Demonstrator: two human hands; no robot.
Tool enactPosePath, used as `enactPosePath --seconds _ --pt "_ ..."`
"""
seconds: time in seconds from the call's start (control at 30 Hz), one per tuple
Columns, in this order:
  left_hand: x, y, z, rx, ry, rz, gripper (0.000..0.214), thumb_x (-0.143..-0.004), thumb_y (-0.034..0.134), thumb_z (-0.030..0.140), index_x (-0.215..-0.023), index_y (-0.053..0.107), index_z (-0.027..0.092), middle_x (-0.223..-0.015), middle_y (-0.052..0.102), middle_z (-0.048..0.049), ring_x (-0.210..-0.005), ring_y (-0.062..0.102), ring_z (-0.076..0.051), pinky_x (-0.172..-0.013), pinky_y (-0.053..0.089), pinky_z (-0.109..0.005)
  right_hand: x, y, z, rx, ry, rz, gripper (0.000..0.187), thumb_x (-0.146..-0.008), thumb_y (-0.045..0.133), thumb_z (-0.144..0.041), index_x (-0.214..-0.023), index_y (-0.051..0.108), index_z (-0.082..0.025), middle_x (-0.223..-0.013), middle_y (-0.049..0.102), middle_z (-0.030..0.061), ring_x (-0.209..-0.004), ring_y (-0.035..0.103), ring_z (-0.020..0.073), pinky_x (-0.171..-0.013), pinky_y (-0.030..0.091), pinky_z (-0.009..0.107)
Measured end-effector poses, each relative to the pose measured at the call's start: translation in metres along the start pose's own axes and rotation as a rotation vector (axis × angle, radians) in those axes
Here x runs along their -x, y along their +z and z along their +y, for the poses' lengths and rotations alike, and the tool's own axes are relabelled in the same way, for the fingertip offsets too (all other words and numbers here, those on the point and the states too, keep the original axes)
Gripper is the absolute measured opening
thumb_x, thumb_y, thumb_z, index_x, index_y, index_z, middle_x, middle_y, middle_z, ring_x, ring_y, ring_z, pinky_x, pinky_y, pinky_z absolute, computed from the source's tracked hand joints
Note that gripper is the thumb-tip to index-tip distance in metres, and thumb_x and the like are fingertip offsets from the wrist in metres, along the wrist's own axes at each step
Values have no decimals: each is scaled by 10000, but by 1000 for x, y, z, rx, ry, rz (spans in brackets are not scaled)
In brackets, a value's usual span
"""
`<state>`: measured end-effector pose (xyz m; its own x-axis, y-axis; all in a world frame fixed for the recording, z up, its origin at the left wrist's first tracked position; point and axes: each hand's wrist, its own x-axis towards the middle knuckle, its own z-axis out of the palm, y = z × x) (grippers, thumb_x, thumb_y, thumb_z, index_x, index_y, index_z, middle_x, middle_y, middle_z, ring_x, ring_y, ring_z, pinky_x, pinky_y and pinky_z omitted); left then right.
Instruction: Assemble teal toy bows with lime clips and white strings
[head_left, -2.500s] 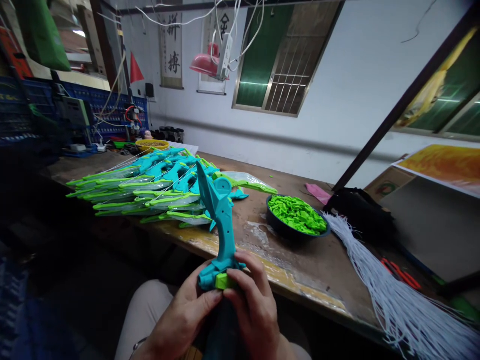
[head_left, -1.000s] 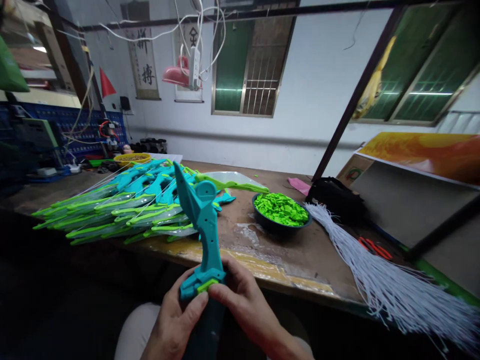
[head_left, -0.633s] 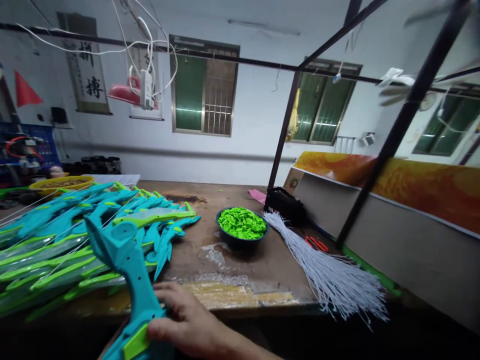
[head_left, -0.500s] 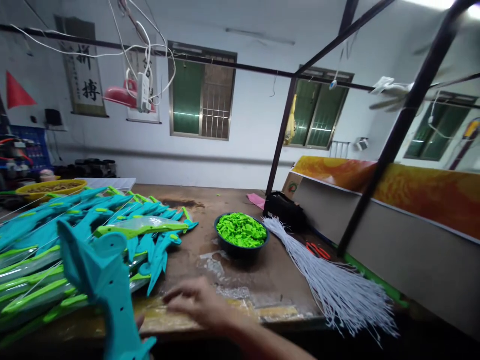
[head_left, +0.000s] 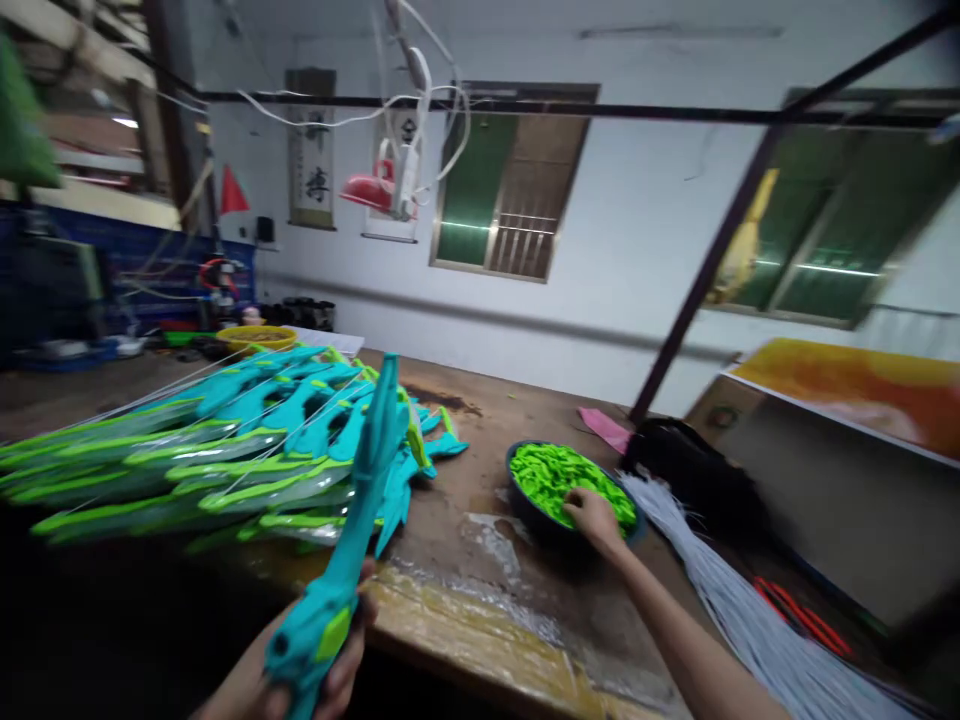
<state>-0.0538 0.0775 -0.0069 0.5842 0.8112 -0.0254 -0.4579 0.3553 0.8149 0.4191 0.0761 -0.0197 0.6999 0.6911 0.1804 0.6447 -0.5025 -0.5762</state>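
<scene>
My left hand (head_left: pixel 349 660) is wrapped round the lower end of a teal plastic toy bow body (head_left: pixel 352 530), which I hold upright and slightly tilted in front of me. A small green plastic piece (head_left: pixel 334 632) sits in its side near my fingers. My right hand (head_left: pixel 594 515) reaches into a dark bowl (head_left: pixel 536 507) heaped with small bright green plastic pieces (head_left: pixel 566 478). Its fingers are bent together at the surface of the heap; whether a piece is between them is hidden. To the left lies a pile of teal and green toy bows (head_left: pixel 255 440) with strings.
White cords (head_left: pixel 705 570) lie in a long bundle right of the bowl, near a black bag (head_left: pixel 675 465) and a red-handled tool (head_left: pixel 802 615). Pink cloth (head_left: pixel 604 430) and a yellow basin (head_left: pixel 255 338) are farther back. A slanted post (head_left: pixel 705 280) rises behind the table.
My right hand has moved from over the table's front edge into the bowl. The toy bow body has turned in my left hand and now shows its narrow side. The view has swung left.
</scene>
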Motion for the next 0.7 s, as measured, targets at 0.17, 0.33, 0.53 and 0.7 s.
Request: enactPosePath --seconds 0.17,0.33,0.53,0.7 --pt "16 10 49 261 127 -139 532 -618 834 266 -1136 777 159 -927 711 -85 -795 624 -194 -678 520 -271 21 -22 -34 -271 -94 225 335 -900 632 -506 -875 613 -172 -881 679 82 -852 665 254 -791 550 413" --pt "22 32 63 6 371 34 595 -708 857 177 -1272 671 195 -1063 750 -72 -979 679 -227 -893 511 -298 109 -34 -111 -610 -398 31 493 -710 685 -670 -869 640 -206 -798 712 72 -700 674 241 -630 564 332" --pt "36 59 36 -288 336 269 581 -736 854 379 -1208 631 124 -1080 780 -132 -1025 702 -328 -868 539 -384 233 -39 -189 -1157 -513 -504 237 -860 786 -387 -908 658 -193 -786 689 28 -593 637 138 -564 535 240" --pt "54 62 18 -456 372 350 546 -795 792 457 -1198 610 137 -1067 785 -127 -968 731 -306 -863 547 -358 265 -14 -197 -1283 -447 -560 301 -841 803 -393 -1051 689 -209 -702 635 -22 -537 615 120 -519 490 209"
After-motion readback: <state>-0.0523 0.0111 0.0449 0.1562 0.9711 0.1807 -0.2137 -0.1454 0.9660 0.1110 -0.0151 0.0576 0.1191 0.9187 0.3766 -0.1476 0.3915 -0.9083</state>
